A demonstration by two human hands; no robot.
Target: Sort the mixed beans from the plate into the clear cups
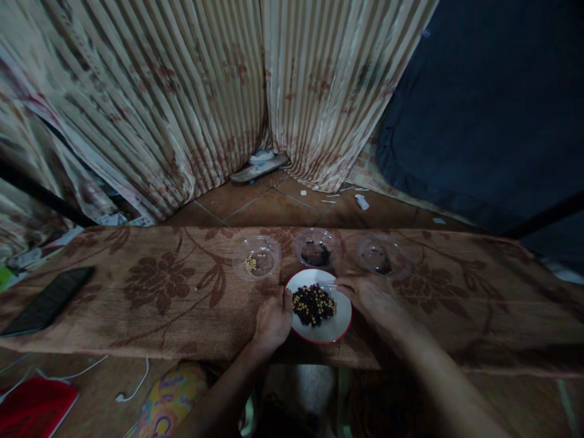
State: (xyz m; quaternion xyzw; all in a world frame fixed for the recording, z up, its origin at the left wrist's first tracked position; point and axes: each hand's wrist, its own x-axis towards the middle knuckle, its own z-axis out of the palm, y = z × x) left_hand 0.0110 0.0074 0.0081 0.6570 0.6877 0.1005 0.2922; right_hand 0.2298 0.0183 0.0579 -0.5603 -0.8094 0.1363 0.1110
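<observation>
A white plate (343,316) with a red rim carries a mixed heap of dark and yellow beans (314,305). My left hand (274,319) is closed on the plate's left edge, thumb over the rim. At the upper right of the plate, my right hand (362,292) pinches a clear, spoon-like utensil (326,283) that reaches over the beans; its far end is hard to make out. Beyond the plate stand three clear bowls: the left bowl (269,242) with some yellow beans, the middle bowl (337,243) with dark beans, and the right bowl (401,258) with a few dark reddish ones.
A brown flower-patterned cloth (219,328) covers the narrow table. A black phone (50,299) lies at its left end. Behind are striped curtains (205,91), a skateboard (260,169) on the tiled floor, and a dark cloth (483,109) at right. A white cable (137,386) hangs in front.
</observation>
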